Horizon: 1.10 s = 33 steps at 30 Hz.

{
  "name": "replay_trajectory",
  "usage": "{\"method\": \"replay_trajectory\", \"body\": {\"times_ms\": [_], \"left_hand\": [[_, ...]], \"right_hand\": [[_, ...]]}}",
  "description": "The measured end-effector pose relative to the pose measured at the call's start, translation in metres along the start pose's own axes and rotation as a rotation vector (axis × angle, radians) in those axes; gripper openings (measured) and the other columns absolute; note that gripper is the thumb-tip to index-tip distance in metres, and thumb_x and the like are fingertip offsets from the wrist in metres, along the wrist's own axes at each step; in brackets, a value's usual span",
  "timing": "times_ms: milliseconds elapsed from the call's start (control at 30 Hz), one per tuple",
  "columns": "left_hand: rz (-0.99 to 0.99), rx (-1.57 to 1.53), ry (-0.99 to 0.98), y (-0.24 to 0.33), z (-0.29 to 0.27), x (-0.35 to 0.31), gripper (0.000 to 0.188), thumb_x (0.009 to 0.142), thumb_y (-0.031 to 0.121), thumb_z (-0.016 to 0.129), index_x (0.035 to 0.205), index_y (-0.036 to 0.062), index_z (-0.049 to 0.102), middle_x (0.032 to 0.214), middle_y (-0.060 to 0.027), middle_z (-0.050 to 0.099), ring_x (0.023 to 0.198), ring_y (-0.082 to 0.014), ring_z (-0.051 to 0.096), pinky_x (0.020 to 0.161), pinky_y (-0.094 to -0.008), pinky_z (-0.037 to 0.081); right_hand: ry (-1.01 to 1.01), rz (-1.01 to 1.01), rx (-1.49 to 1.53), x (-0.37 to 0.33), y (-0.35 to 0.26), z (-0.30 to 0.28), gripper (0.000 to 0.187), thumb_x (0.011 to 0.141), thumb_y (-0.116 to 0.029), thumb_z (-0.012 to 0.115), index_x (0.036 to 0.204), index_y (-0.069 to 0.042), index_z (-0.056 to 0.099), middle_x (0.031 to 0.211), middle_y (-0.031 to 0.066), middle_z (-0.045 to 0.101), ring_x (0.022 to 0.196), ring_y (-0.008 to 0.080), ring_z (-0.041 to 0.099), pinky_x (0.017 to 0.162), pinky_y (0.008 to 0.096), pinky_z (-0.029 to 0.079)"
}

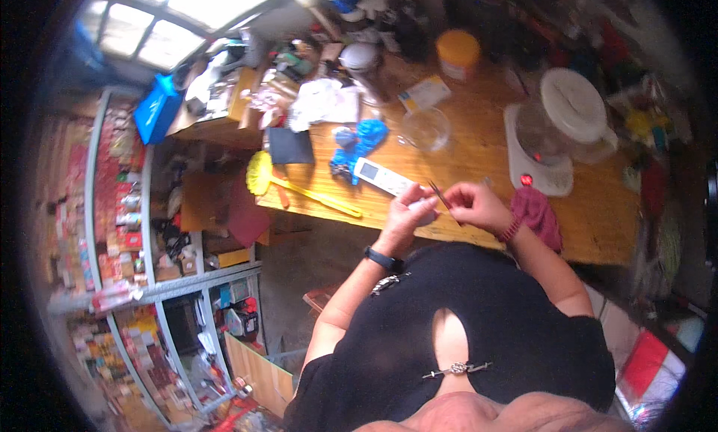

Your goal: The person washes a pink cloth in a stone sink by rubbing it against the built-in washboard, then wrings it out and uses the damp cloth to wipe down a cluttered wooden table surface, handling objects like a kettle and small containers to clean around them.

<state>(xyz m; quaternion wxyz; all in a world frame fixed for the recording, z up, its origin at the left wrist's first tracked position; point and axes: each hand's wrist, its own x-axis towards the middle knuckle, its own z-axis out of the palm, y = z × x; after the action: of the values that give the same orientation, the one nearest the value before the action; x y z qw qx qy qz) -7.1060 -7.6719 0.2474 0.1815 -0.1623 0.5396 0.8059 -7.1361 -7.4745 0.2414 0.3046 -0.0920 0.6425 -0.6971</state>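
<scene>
My left hand (pixel 410 211) is closed around a small pale object (pixel 420 205) just above the near edge of a wooden table (pixel 479 133); what the object is I cannot tell. My right hand (pixel 475 205) pinches thin dark tweezers (pixel 440 195), their tips pointing up-left toward the left hand. A black watch sits on my left wrist and a red bead bracelet on my right. Both hands nearly touch.
On the table lie a white remote (pixel 381 177), a blue cloth (pixel 359 144), a yellow brush (pixel 288 185), a clear glass bowl (pixel 426 127), a white scale with a lidded container (pixel 553 133), an orange-lidded jar (pixel 458 54) and a maroon cloth (pixel 537 213). Stocked shelves (pixel 127 230) stand at left.
</scene>
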Motion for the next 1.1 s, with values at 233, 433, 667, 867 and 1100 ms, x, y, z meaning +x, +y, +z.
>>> {"method": "replay_trajectory", "body": {"times_ms": [233, 433, 667, 867, 1100], "left_hand": [[0.081, 0.095, -0.092, 0.005, -0.031, -0.004, 0.015, 0.086, 0.009, 0.067, 0.099, 0.003, 0.063, 0.089, -0.0035, 0.067, 0.076, -0.0096, 0.061, 0.065, -0.0221, 0.047], [0.359, 0.25, -0.031, 0.096, -0.08, -0.006, 0.011, 0.084, 0.007, 0.069, 0.094, 0.0048, 0.066, 0.083, 0.0006, 0.065, 0.071, -0.0053, 0.057, 0.062, -0.0196, 0.044], [1.086, 0.69, 0.43, 0.289, -0.23, 0.07, 0.003, 0.082, 0.002, 0.067, 0.084, 0.0012, 0.065, 0.076, -0.0007, 0.063, 0.066, -0.0072, 0.055, 0.059, -0.0217, 0.044], [1.22, 0.873, 0.634, 0.382, -0.307, 0.214, 0.015, 0.078, 0.01, 0.07, 0.083, -0.0018, 0.062, 0.068, -0.0056, 0.063, 0.064, -0.0133, 0.059, 0.061, -0.0281, 0.047], [1.053, 1.132, 0.672, 0.392, -0.326, 0.341, 0.022, 0.075, 0.019, 0.073, 0.089, 0.0032, 0.067, 0.075, -0.0073, 0.068, 0.067, -0.0158, 0.064, 0.065, -0.0287, 0.05]], "right_hand": [[-0.173, 0.123, 0.194, 0.005, 0.0, 0.014, 0.018, 0.086, -0.011, 0.058, 0.099, 0.0, 0.064, 0.081, 0.0011, 0.062, 0.068, 0.0075, 0.055, 0.062, 0.0228, 0.046], [0.029, 0.033, 0.012, 0.033, -0.007, 0.031, 0.023, 0.09, -0.017, 0.059, 0.107, -0.001, 0.063, 0.088, 0.0015, 0.065, 0.076, 0.0066, 0.057, 0.069, 0.0213, 0.046], [0.538, -0.04, -0.207, 0.057, 0.039, 0.063, 0.013, 0.089, -0.009, 0.058, 0.097, 0.001, 0.062, 0.081, 0.0017, 0.063, 0.074, 0.0074, 0.059, 0.065, 0.0215, 0.048], [0.904, 0.138, -0.1, 0.048, 0.086, 0.076, 0.011, 0.092, -0.011, 0.056, 0.098, -0.003, 0.061, 0.076, -0.0005, 0.061, 0.061, 0.0031, 0.051, 0.052, 0.0173, 0.041], [1.056, 0.166, -0.083, 0.047, 0.071, 0.127, 0.01, 0.092, -0.009, 0.056, 0.096, -0.001, 0.061, 0.076, 0.0, 0.061, 0.063, 0.0039, 0.051, 0.056, 0.0186, 0.04]]}}
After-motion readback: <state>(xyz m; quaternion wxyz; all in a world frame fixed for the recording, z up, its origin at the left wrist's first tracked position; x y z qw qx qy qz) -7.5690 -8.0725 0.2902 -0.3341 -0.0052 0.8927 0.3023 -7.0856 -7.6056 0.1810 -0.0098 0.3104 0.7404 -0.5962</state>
